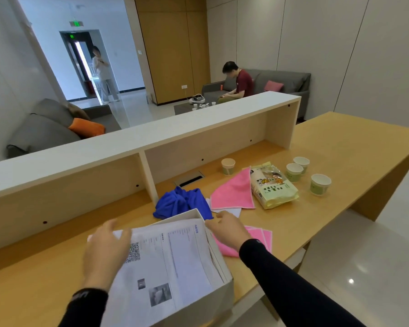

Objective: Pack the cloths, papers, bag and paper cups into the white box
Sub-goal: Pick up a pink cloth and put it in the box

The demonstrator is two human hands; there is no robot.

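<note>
A white box (pixel 226 295) stands at the desk's near edge with printed papers (pixel 175 256) lying across its top. My left hand (pixel 104 253) presses flat on the papers' left side, fingers spread. My right hand (pixel 229 228) rests at the box's right rim, touching the sheets' edge. Behind the box lies a crumpled blue cloth (pixel 180 202). A pink cloth (pixel 234 192) is spread to the right, a second pink cloth (pixel 260 237) lies under my right wrist. A yellow bag (pixel 272 185) lies beside several paper cups (pixel 320 184), and one cup (pixel 228 166) stands apart.
A white shelf divider (pixel 151 135) runs along the desk's back, with an upright panel (pixel 149 178) just behind the blue cloth. A loose white sheet (pixel 232 211) peeks out near my right hand. One person sits on a far sofa and another stands in the doorway.
</note>
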